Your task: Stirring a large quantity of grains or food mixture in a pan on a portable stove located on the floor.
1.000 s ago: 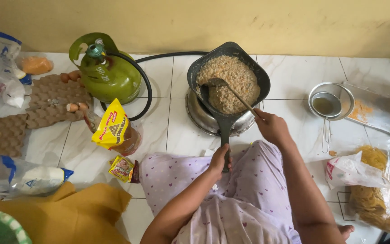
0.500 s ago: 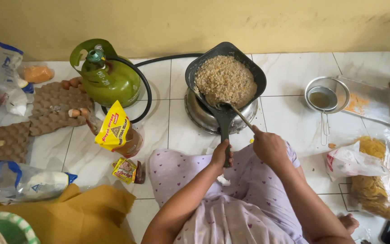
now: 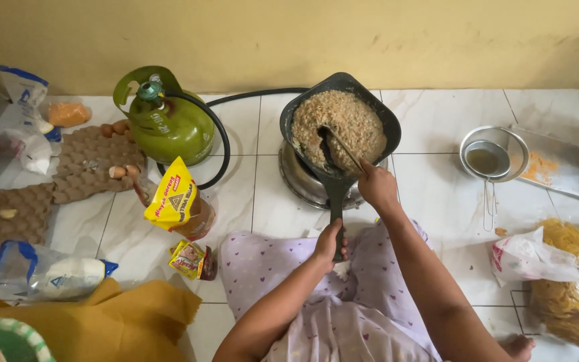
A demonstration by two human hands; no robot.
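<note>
- Head view: dark pan (image 3: 340, 121) of fried rice (image 3: 338, 122) sits on the burner (image 3: 303, 181).
- Left hand (image 3: 330, 243) clamps the pan handle; right hand (image 3: 376, 186) grips the spatula (image 3: 333, 144).
- I judge: steady the handle, stir shallowly, keep rice off the rim.

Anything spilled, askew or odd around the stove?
The pan sits tilted on the burner, left hand on its handle, right hand stirring with a spoon. Orange crumbs are scattered on the metal tray. No spill on the floor nearby.
</note>
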